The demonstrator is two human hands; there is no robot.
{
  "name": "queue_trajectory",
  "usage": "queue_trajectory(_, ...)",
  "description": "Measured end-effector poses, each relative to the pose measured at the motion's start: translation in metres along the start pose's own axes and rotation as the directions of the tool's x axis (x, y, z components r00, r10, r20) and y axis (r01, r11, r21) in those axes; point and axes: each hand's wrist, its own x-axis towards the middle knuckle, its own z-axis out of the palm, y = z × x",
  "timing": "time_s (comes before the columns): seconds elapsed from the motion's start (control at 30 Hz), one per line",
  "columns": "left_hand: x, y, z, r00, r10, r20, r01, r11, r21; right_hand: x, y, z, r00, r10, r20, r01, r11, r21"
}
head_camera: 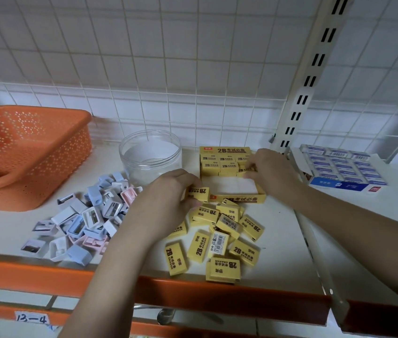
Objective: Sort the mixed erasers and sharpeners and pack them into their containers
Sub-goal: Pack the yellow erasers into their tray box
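Your left hand (168,191) pinches one yellow 2B eraser (198,193) between thumb and curled fingers (188,181), holding it at the near left corner of the yellow eraser box (239,198). Your right hand (271,172) reaches into the far right part of that box, its fingertips (250,167) curled onto a packed eraser (244,170) in the rows there; you cannot tell from here whether they grip it or only press on it.

The rows of packed erasers (222,161) fill the far half of the box, just beyond your right fingers, while the near half shows its bare white bottom between your two hands. The loose yellow erasers (220,240) lie in a scattered heap on the white shelf (278,228), just below your left fingers and toward the shelf's orange front edge.

The pile of pastel sharpeners (88,215), blue, white and pink, lies to the left of your left hand, touching your forearm's side. The clear round jar (150,154) stands just beyond your left knuckles, open at the top. Farther left, well apart from your fingers, sits the orange perforated basket (27,152). To the right of your right wrist lies a blue and white eraser box (339,169), full of wrapped erasers.
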Motion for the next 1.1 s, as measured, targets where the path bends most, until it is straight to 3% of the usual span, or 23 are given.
queue_trajectory(0.17,0.005,0.002,0.004,0.997,0.008,-0.073,-0.012,0.999,-0.049,0.000,0.003,-0.001,0.998,-0.034,0.052,0.036,0.999,-0.036)
queue_trajectory(0.33,0.009,0.003,0.008,0.991,0.022,-0.135,-0.033,0.997,-0.074,-0.007,0.001,0.002,0.998,0.018,-0.066,-0.013,0.998,0.068)
queue_trajectory(0.5,0.016,0.006,0.010,0.986,0.015,-0.167,-0.029,0.997,-0.077,-0.011,-0.001,-0.001,0.996,0.072,-0.054,-0.068,0.994,0.083)
queue_trajectory(0.63,0.026,0.015,0.014,0.973,-0.022,-0.231,-0.020,0.984,-0.177,-0.021,-0.003,-0.009,0.987,0.144,-0.075,-0.117,0.951,0.287)
queue_trajectory(0.7,0.030,0.022,0.017,0.956,-0.060,-0.286,-0.010,0.971,-0.238,-0.026,-0.008,-0.016,0.980,0.192,-0.053,-0.131,0.821,0.556)
queue_trajectory(0.77,0.031,0.029,0.021,0.933,-0.087,-0.349,-0.017,0.959,-0.283,-0.032,-0.018,-0.026,0.964,0.233,0.125,-0.226,0.483,0.846)
queue_trajectory(0.8,0.031,0.032,0.023,0.922,-0.091,-0.377,-0.024,0.957,-0.290,-0.034,-0.021,-0.030,0.954,0.221,0.205,-0.272,0.335,0.902)
queue_trajectory(0.83,0.031,0.034,0.025,0.912,-0.088,-0.401,-0.035,0.957,-0.289,-0.036,-0.023,-0.031,0.951,0.196,0.237,-0.285,0.271,0.919)
queue_trajectory(0.97,0.033,0.043,0.033,0.900,-0.039,-0.434,-0.087,0.960,-0.266,-0.042,-0.027,-0.031,0.973,0.137,0.183,-0.220,0.348,0.911)
queue_trajectory(1.1,0.039,0.041,0.031,0.931,-0.001,-0.366,-0.095,0.965,-0.243,-0.040,-0.026,-0.035,0.961,0.202,0.190,-0.245,0.298,0.923)
